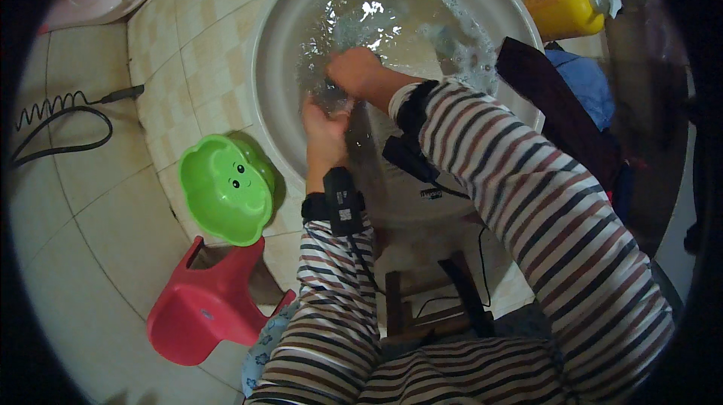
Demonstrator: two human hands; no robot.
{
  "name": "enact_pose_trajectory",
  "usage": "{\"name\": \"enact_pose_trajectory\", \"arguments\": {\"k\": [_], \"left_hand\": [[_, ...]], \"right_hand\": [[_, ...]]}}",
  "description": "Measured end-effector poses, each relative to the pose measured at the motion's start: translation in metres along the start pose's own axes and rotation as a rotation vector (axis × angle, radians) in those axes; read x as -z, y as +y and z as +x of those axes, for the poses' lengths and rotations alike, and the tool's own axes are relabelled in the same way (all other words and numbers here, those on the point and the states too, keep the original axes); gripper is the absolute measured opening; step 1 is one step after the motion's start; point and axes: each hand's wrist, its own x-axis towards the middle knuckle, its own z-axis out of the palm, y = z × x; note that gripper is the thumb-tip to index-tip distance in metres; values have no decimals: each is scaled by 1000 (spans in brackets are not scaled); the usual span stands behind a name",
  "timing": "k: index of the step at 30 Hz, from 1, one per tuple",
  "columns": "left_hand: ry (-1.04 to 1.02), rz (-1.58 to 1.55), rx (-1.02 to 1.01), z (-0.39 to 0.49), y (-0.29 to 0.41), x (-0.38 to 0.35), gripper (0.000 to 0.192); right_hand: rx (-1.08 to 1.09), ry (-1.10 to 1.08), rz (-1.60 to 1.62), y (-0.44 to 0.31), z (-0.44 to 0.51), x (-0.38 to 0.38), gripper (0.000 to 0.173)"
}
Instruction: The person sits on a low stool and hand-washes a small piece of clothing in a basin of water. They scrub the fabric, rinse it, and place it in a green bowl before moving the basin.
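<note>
A large round light-coloured basin [277, 139] holds soapy water in front of me. My left hand [327, 122] is at the water's surface on the basin's left side, palm partly up, its fingers partly under water. Just above it in the picture is my right hand [356, 72], curled, with its fingertips hidden. Something dark and small shows between the hands; I cannot tell what it is or which hand grips it. A greenish cloth-like thing [353, 29] lies under water beyond my right hand, and another [446, 40] lies further right. Both wrists wear black straps with devices.
A green plastic bowl [209, 201] and a red plastic stool [197, 303] stand on the tiled floor at left. A yellow pump bottle [565, 9] is at upper right. Dark cloth [542, 88] hangs over the basin's right rim, beside blue cloth [587, 85]. A coiled black cable [62, 108] is far left.
</note>
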Motion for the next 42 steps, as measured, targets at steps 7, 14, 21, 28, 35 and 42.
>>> {"name": "enact_pose_trajectory", "arguments": {"k": [7,14,21,28,35,42], "left_hand": [[136,-292,203,10,13,-13,39],[36,-149,-57,-7,3,-38,29],[-138,-283,-108,7,70,-101,27],[-50,828,-87,17,20,-65,25],[-139,1317,-465,12,-14,-77,47],[-993,1687,-753,-57,-35,-58,49]], "right_hand": [[28,239,414,-28,-67,40,22],[-323,277,479,-26,-57,38,38],[-311,561,535,52,-47,83,38],[-139,360,361,79,-108,96,31],[-73,-3,208,97,-105,30,28],[320,128,168,63,-195,0,30]]}}
